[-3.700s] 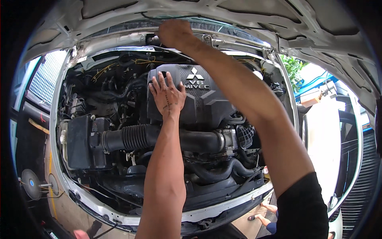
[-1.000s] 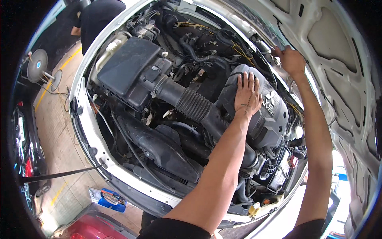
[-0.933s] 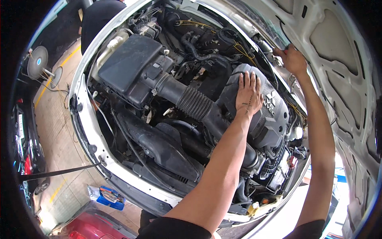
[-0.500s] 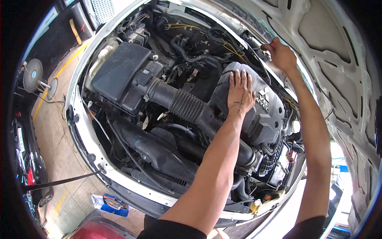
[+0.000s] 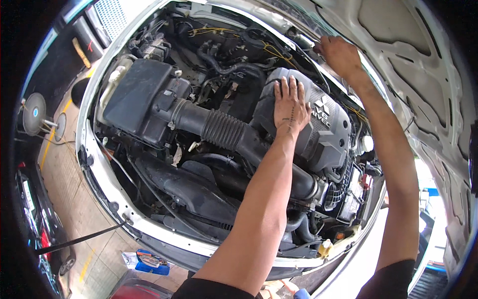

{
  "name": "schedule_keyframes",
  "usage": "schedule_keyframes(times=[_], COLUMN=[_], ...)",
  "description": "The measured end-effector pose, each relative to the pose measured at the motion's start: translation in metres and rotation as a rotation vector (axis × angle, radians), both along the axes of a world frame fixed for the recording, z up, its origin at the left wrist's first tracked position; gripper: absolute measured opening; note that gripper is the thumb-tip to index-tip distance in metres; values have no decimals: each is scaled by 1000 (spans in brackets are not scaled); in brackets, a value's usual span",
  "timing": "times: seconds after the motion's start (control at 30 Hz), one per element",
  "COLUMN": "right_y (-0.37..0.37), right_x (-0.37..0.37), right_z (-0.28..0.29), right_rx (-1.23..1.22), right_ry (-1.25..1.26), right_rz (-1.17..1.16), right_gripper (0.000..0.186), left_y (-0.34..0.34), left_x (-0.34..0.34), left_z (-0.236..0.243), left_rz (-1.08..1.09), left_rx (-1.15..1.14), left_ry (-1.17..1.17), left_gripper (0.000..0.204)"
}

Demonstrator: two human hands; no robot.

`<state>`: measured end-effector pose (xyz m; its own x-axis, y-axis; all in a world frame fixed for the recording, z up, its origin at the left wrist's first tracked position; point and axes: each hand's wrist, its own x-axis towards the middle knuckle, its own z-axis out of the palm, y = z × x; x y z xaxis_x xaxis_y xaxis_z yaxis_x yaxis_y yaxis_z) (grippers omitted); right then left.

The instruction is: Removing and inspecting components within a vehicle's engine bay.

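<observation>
My left hand (image 5: 291,107) rests flat on the black plastic engine cover (image 5: 322,134), its fingers stretched out and the palm down. Over by the rear edge of the engine bay, close to the base of the windshield, my right hand (image 5: 340,59) is raised with its fingers curled closed. What they grip is hidden behind the knuckles. A silver metal cylinder (image 5: 301,42) sits just left of the right fingertips. From the engine cover's near side, a ribbed black intake hose (image 5: 224,128) runs to the black air filter box (image 5: 137,99).
The raised hood (image 5: 398,74) leans over on the right, close to my right arm. A battery (image 5: 351,199) sits at the near right of the bay. Outside stand a fan (image 5: 36,113), a dark car (image 5: 37,224) and a blue tool case (image 5: 152,262) on the tiled floor.
The view has shifted slightly, and the car appears further left. My left hand stays on the cover. A red bit seen in my right hand earlier is now hidden as that hand has turned.
</observation>
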<state>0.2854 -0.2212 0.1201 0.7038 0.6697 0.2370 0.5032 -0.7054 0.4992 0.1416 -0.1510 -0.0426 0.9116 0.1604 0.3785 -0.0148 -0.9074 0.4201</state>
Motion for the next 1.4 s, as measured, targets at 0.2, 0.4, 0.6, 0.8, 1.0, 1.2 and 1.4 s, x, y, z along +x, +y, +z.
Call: schedule_keyframes(times=[0.2, 0.4, 0.6, 0.8, 1.0, 1.2, 1.4], right_y=[26, 10, -7, 36, 17, 14, 31], right_x=[-16, 2, 4, -17, 8, 22, 20], right_z=[-4, 20, 3, 6, -24, -29, -11], right_rx=[140, -8, -165, -1, -597, -617, -447], right_ry=[17, 155, -77, 116, -518, -120, -7], right_rz=[-13, -140, 144, -184, 337, 94, -12], right_gripper=[38, 34, 48, 23, 18, 18, 47], left_y=[10, -1, -6, 5, 4, 0, 3], left_x=[-3, 1, -1, -1, -1, -2, 2], left_z=[-11, -2, 4, -4, -2, -3, -1], left_rz=[23, 3, -2, 31, 33, 25, 29], left_rx=[12, -20, 23, 44, 38, -19, -15], left_ry=[23, -30, -10, -10, -16, -25, -28], left_gripper=[65, 64, 64, 65, 64, 64, 64])
